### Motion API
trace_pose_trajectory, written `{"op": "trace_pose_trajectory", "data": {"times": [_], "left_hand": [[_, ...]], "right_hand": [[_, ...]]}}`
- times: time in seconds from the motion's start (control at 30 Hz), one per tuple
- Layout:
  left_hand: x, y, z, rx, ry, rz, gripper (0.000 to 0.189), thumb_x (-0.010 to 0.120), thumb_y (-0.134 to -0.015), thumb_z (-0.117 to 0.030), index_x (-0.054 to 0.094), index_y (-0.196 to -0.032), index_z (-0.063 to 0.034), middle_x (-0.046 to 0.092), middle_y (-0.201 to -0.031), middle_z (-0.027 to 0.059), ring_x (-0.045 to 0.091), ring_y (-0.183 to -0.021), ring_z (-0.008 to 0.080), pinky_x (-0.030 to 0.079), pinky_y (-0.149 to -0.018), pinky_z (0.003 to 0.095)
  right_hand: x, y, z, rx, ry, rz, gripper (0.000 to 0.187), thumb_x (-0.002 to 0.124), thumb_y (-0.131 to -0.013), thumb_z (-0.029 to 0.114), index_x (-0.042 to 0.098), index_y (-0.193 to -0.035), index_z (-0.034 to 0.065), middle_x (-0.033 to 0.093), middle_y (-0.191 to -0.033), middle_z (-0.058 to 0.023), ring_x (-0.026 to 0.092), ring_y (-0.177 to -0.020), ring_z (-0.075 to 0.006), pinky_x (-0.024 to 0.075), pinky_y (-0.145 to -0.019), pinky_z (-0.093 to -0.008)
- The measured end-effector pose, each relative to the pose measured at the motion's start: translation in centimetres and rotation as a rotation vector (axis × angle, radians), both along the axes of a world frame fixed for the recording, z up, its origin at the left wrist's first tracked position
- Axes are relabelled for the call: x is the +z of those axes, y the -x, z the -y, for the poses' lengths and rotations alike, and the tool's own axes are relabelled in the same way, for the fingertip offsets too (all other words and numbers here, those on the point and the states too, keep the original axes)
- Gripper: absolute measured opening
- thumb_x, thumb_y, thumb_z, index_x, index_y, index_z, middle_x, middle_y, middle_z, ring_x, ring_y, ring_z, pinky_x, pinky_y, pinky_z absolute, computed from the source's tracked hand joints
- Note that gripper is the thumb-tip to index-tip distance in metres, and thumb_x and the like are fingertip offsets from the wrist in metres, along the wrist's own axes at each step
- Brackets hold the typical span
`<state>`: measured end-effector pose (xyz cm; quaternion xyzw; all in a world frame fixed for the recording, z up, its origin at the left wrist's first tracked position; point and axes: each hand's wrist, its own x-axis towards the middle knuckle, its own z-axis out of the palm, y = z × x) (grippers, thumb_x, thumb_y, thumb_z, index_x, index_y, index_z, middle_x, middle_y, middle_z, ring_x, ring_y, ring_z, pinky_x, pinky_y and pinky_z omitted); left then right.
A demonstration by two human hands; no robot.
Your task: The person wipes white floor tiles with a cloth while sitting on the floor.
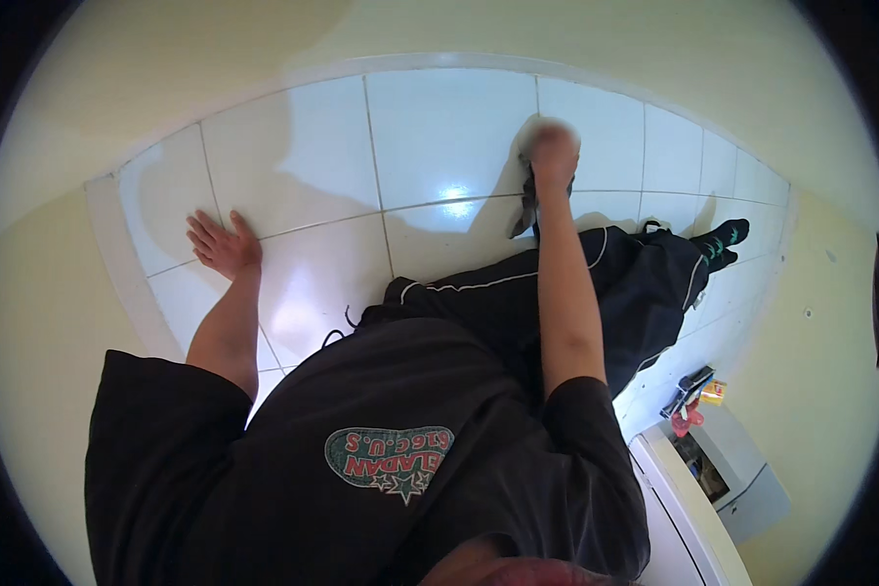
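Observation:
My left hand [223, 245] is pressed palm down on the white floor tiles [322, 146], fingers spread, with nothing in it. Farther right, my right hand [554, 150] is closed on a dark cloth [526, 209] against the floor; the fingers are blurred, and part of the cloth hangs out beside the wrist. The cloth lies just above my black trousers [483, 282] in the picture.
A pale wall with a baseboard [447, 62] curves along the far edge of the floor. My legs stretch right, ending in dark patterned socks [725, 242]. At lower right stand a light grey cabinet [754, 502] with an opening, a red plastic bag [687, 419] and a yellow packet [713, 392].

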<state>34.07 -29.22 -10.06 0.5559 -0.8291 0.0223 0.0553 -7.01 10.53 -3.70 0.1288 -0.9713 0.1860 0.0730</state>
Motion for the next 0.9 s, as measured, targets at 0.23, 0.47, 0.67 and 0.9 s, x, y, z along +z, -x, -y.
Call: {"op": "trace_pose_trajectory", "data": {"times": [0.23,0.47,0.67,0.9], "left_hand": [[0.4,0.5,-0.1,0.013,-0.035,0.011,0.079,0.044,-0.1,-0.058,0.023,-0.163,-0.0146,0.02,-0.171,0.0083,0.019,-0.156,0.0317,0.015,-0.126,0.0507],[0.9,0.2,-0.3,0.022,-0.063,0.03,0.08,0.041,-0.101,-0.059,0.023,-0.163,-0.0128,0.018,-0.171,0.0089,0.017,-0.157,0.0321,0.014,-0.126,0.0497],[0.9,0.0,-0.3,0.046,-0.063,0.051,0.08,0.039,-0.101,-0.06,0.022,-0.163,-0.0122,0.018,-0.171,0.0099,0.017,-0.157,0.0326,0.014,-0.126,0.0497],[0.4,0.5,-0.2,0.011,-0.042,0.023,0.079,0.041,-0.101,-0.059,0.023,-0.163,-0.0128,0.019,-0.171,0.0085,0.018,-0.156,0.0326,0.015,-0.126,0.0504]], "right_hand": [[0.1,3.6,1.9,-0.141,0.157,0.125,0.012,0.076,-0.084,0.014,0.074,-0.088,0.0028,0.073,-0.082,-0.0193,0.072,-0.079,-0.0376,0.0567,-0.074,-0.0437],[-0.1,-6.6,0.3,0.032,0.012,0.117,0.009,0.07,-0.084,0.011,0.072,-0.085,0.002,0.068,-0.088,-0.0205,0.068,-0.082,-0.0419,0.0548,-0.073,-0.0484],[1.0,-9.9,6.9,0.139,0.113,0.155,0.009,0.064,-0.088,0.011,0.069,-0.089,0.0026,0.067,-0.097,-0.0196,0.068,-0.083,-0.0386,0.0571,-0.072,-0.0477],[-2.7,-19.8,15.9,0.823,0.102,0.226,0.009,0.059,-0.085,0.011,0.065,-0.088,0.0053,0.064,-0.09,-0.0128,0.064,-0.086,-0.0303,0.0534,-0.078,-0.045]]}}
